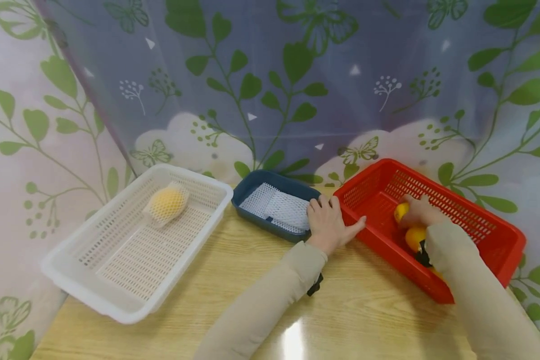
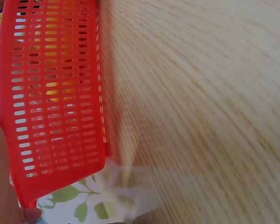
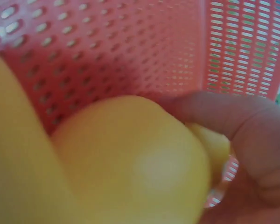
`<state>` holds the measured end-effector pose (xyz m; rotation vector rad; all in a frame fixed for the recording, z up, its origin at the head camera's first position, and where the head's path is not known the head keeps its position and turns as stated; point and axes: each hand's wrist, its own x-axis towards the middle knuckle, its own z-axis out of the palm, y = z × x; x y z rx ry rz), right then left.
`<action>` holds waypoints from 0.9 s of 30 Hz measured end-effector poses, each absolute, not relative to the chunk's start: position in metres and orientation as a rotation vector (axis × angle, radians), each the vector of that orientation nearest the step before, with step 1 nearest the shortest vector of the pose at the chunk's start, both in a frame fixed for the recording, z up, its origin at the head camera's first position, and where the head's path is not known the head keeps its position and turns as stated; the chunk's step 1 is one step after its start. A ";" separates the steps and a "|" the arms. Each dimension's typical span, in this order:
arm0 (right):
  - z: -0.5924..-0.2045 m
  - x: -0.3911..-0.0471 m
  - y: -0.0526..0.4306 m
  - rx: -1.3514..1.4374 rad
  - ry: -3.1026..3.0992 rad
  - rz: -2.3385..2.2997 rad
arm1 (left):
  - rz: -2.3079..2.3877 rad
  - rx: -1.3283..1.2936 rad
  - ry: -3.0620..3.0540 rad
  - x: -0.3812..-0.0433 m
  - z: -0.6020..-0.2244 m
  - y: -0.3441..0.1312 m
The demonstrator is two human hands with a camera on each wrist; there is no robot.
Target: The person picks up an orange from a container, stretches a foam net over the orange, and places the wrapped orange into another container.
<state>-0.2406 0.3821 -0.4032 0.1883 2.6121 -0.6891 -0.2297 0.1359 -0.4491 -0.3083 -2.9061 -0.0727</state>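
Inside the red basket (image 1: pixel 364 235) at the right, my right hand (image 1: pixel 423 212) grips a smooth yellow fruit (image 1: pixel 401 212), mostly hidden by the fingers; its exact kind is unclear. Another yellow fruit (image 1: pixel 415 239) lies under the wrist, large and close in the right wrist view. My left hand (image 1: pixel 328 225) holds the near left corner of the red basket, with its thumb along the rim and a fingertip at the corner in the left wrist view. Beside that hand, a dark blue tray (image 1: pixel 252 212) contains white foam nets (image 1: pixel 283 205).
To the left stands a white basket (image 1: pixel 90 300) containing a yellow fruit in a white foam net (image 1: pixel 166 204). All three containers are on a wooden table (image 1: pixel 234 280). A leaf-printed cloth (image 1: pixel 261 75) hangs behind them.
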 end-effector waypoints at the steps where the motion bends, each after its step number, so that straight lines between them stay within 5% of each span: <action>1: -0.407 -0.244 0.383 0.184 2.625 -0.685 | -0.072 -0.303 -2.909 -0.229 -0.449 0.136; 13: -0.413 -0.253 0.386 0.093 2.799 -0.658 | 0.037 -0.295 -2.895 -0.226 -0.442 0.136; 27: -0.368 -0.241 0.361 0.026 2.888 -0.706 | 0.010 -0.407 -2.860 -0.219 -0.423 0.135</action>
